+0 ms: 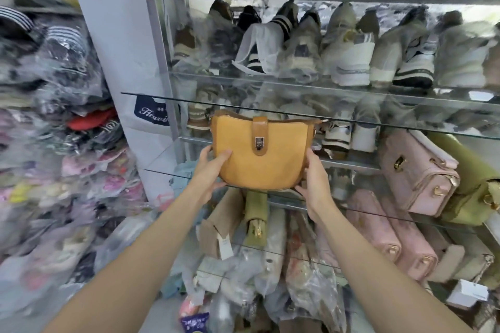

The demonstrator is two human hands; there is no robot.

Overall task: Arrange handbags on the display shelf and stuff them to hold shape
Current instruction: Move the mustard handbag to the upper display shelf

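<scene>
Setting tan saddle handbag [259, 151] upright on glass display shelf [167, 155].
Left hand [209, 176] and right hand [313, 181] hold its lower corners, fingers curled around the sides; base at shelf front edge. Best: keep clasp [259, 141] forward, slide back square, leaving room from pink handbag [416, 173] well right.

One mustard handbag [259, 154] stands upright; right of it lie three pink handbags [419, 173] and one olive handbag [470, 184].
</scene>
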